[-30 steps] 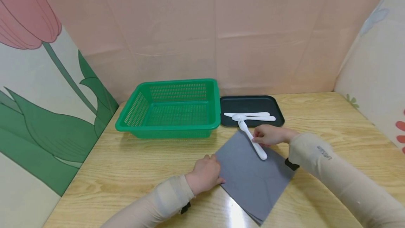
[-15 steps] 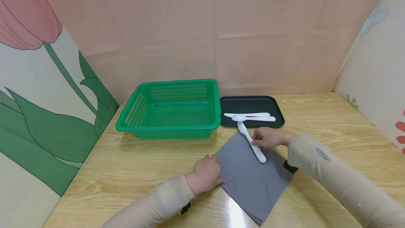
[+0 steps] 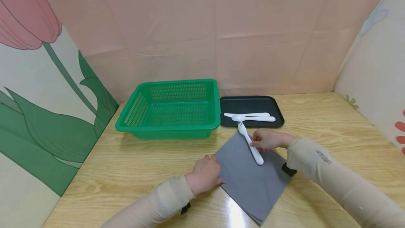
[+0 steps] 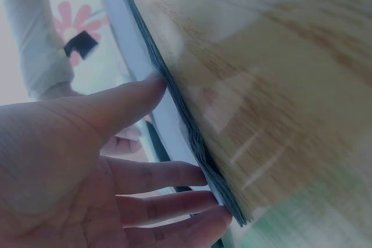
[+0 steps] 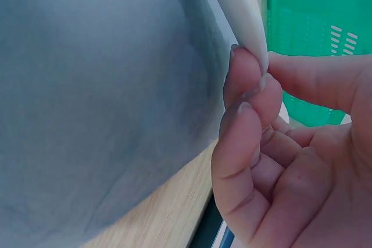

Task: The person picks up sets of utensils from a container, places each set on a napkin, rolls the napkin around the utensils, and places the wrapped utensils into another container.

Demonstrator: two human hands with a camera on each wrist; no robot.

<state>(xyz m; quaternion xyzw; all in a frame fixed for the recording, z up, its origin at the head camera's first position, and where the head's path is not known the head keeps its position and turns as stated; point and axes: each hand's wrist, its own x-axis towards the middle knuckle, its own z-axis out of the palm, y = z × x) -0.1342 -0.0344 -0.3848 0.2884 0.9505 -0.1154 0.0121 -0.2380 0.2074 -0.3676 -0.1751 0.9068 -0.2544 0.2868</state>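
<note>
A white plastic fork lies slantwise over the far part of a grey folded napkin, its tines pointing toward the tray. My right hand pinches the fork's handle between thumb and fingertips. In the right wrist view the white handle juts from that pinch beside the grey napkin. At the napkin's left corner is my left hand. Its thumb and nearly straight fingers touch the layered edge in the left wrist view.
Behind the napkin, a black tray bears a white knife and a white spoon. Left of it stands a green plastic basket with perforated sides. All rest on a wooden table backed by a pink covering.
My right hand has drawn the fork slightly toward me and to the left, so its tines no longer overlap the spoon. The left hand and the napkin have stayed put.
</note>
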